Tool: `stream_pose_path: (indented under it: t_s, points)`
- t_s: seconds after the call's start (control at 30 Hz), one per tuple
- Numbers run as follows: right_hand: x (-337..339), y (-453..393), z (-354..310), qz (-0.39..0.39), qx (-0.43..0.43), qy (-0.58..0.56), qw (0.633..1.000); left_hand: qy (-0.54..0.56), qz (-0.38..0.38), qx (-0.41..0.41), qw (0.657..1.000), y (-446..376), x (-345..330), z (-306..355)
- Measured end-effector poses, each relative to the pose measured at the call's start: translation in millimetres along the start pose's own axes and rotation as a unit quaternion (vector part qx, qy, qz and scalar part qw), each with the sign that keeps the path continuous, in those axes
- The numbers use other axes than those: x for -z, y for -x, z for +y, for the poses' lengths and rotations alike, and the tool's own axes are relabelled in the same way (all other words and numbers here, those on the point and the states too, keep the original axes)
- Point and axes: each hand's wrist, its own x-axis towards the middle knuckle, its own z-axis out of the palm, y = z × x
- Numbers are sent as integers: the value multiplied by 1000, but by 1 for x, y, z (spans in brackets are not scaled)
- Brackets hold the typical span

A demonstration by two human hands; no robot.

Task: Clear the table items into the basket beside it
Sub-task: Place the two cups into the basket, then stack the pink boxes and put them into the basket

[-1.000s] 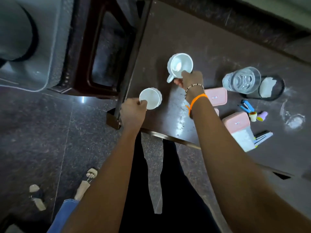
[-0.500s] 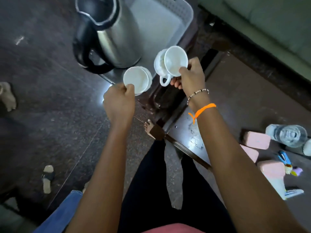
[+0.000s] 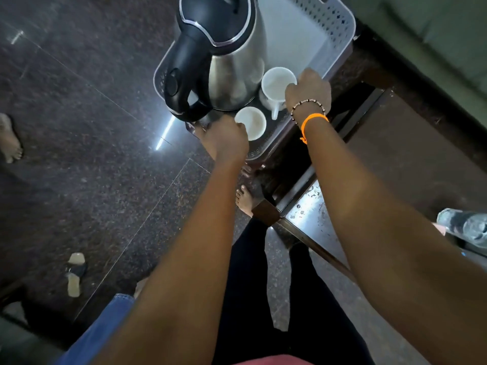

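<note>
A pale perforated plastic basket [image 3: 334,30] sits on a dark stool beside the table. Inside it stands a steel electric kettle [image 3: 232,56] with a black lid and handle. My left hand [image 3: 226,140] grips the rim of a small white cup [image 3: 251,122] at the basket's near end. My right hand [image 3: 308,90] pinches the rim of a white mug [image 3: 275,85] with a handle, low in the basket right of the kettle. Both cups are upright.
The dark table [image 3: 311,212] runs off to the right, with a clear glass [image 3: 469,227] at its edge. My bare foot [image 3: 245,201] is by the table's corner. A sandal [image 3: 75,272] and another person's foot [image 3: 10,143] are on the polished floor at left.
Both hands have carried the two cups from above the table, left over the stool, and lowered them into the basket next to the kettle. My view has swung left with them.
</note>
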Motion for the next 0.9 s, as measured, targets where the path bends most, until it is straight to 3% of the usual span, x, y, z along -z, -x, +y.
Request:
stream_pose_path:
  t_s: [0.33, 0.53, 0.67, 0.9]
  points:
    - [-5, -2, 13, 45, 81, 130, 987, -8, -11, -18, 1000, 1, 1, -1]
    - [16, 26, 42, 60, 162, -7, 985, 182, 52, -52, 981, 45, 12, 13]
    - [28, 53, 94, 32, 149, -79, 985, 254, -23, -63, 965, 90, -4, 33]
    - [47, 95, 246, 9, 26, -145, 989, 170, -180, -142, 959, 179, -90, 78]
